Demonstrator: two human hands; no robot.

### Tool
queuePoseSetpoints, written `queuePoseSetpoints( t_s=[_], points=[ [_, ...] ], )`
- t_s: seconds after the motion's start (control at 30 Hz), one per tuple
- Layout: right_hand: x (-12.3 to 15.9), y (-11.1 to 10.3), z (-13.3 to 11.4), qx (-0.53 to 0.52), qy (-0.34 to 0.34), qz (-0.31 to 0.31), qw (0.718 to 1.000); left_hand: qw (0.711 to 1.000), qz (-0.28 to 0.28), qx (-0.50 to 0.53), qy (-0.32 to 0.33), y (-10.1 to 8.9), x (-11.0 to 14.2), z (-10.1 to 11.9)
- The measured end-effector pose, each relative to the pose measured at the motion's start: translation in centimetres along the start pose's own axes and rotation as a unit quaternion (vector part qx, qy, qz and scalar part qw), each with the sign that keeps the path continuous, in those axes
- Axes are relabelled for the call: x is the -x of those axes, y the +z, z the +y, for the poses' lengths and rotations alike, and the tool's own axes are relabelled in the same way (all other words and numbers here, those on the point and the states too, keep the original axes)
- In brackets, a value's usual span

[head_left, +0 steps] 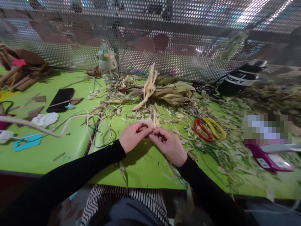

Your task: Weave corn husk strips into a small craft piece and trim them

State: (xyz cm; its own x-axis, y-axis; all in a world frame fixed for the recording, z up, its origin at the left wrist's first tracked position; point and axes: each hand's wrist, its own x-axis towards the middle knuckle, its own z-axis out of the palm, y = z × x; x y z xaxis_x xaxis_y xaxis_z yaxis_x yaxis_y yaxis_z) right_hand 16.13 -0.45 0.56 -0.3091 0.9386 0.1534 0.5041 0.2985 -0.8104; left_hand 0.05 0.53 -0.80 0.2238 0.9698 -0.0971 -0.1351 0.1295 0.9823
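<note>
My left hand (134, 135) and my right hand (171, 147) meet fingertip to fingertip low over the green tabletop (138, 175). Both are closed in a pinch on a pale piece of corn husk (154, 119), which shows just beyond the fingers; its near end is hidden by them. Behind it lies a heap of dried corn husks (174, 91), with a pale twisted husk (148, 86) sticking up from it. To the right rest scissors (202, 135) with one red and one yellow handle, their blades partly among scraps.
Husk shreds (225, 160) cover the right side. A clear bottle (107, 64) and a black bottle (237, 82) stand near the perforated metal screen (141, 56). Leftward are a phone (60, 99), a crumpled tissue (44, 119) and a looping white cable (110, 135). A purple power strip (270, 158) lies right.
</note>
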Motion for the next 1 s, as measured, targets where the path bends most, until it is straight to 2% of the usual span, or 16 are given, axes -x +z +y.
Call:
queuePoseSetpoints(
  t_s=[0.17, 0.3, 0.37, 0.43, 0.53, 0.6, 0.67, 0.7, 0.83, 0.9, 1.0],
  points=[
    [0.4, 0.0, -0.5, 0.005, -0.057, -0.084, 0.995, 0.994, 0.022, 0.105, -0.008, -0.6, -0.4, 0.9],
    [0.5, -0.1, -0.4, -0.008, -0.087, -0.158, 0.984, 0.993, 0.031, 0.112, -0.015, -0.7, -0.3, 1.3],
    [0.3, -0.3, -0.3, -0.005, -0.073, -0.168, 0.983, 0.995, 0.018, 0.098, -0.014, -0.7, -0.1, 1.3],
    [0.1, -0.7, -0.2, 0.006, -0.035, -0.130, 0.991, 0.997, -0.003, 0.072, -0.012, -0.6, -0.1, 1.2],
    [0.0, -1.3, 0.0, 0.022, -0.013, -0.004, 1.000, 0.999, -0.031, 0.041, -0.001, -0.6, -0.1, 0.8],
    [0.0, -1.4, 0.1, 0.037, -0.054, 0.097, 0.993, 0.999, -0.035, 0.015, 0.014, -0.6, 0.0, 0.6],
    [0.1, -1.3, 0.0, 0.069, -0.112, 0.152, 0.980, 0.998, -0.042, -0.037, 0.033, -0.4, 0.2, 0.4],
    [0.1, -1.1, -0.1, 0.089, -0.137, 0.152, 0.975, 0.995, -0.052, -0.071, 0.041, -0.3, 0.3, 0.3],
    [0.1, -0.6, -0.2, 0.121, -0.192, 0.086, 0.970, 0.976, -0.093, -0.194, 0.034, 0.3, 1.0, 0.0],
    [0.0, -0.6, -0.2, 0.107, -0.189, 0.081, 0.973, 0.976, -0.109, -0.189, 0.025, 0.5, 1.1, 0.1],
    [-0.1, -0.8, -0.1, 0.081, -0.140, 0.086, 0.983, 0.981, -0.140, -0.134, -0.003, 0.6, 1.1, 0.4]
  ],
)
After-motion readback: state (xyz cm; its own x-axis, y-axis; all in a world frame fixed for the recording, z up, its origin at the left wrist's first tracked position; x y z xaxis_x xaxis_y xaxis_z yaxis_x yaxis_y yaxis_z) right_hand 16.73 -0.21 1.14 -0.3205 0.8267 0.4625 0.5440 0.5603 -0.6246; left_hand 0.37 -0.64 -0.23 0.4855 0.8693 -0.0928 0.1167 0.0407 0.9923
